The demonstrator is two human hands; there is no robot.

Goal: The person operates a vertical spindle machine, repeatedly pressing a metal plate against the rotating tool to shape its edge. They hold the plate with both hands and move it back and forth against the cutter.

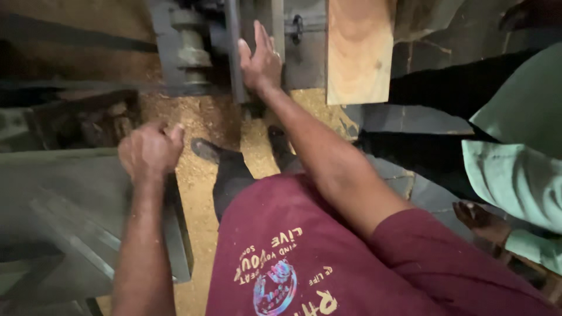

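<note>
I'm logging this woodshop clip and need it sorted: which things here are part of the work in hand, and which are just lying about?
In the work:
- right hand, open, on the grey metal machine frame
- left hand, closed in a fist at the grey metal table edge
- pale wooden plank standing beside the right hand

Just about:
- sawdust on the floor
- another person's green sleeve
</note>
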